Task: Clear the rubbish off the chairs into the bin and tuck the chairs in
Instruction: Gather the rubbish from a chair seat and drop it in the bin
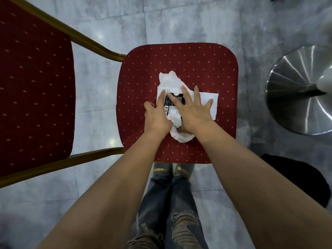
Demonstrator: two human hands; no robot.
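While lying in the middle of the red chair seat (179, 56), partly covered by both hands: the rubbish, namely a crumpled white tissue (169, 79), a flat paper sheet (209, 96) and a dark printed wrapper (170, 105). Right hand (195, 112): spreads the fingers wide and straight, presses flat from above, grips nothing. Under its palm and outer fingers the paper sheet, under its inner side the wrapper, just beyond its fingertips the far lump of tissue. Left hand (158, 117): rests on the left edge of the pile, fingers loosely apart, one fingertip on the paper beside the wrapper, another on the bare seat. Between the two wrists, more tissue, touching the right palm. To the left, a second chair (36, 87) with golden frame; to the right, a round metal base (296, 90) on grey floor tiles (179, 18); lower right, a black object (294, 178), cannot tell what.
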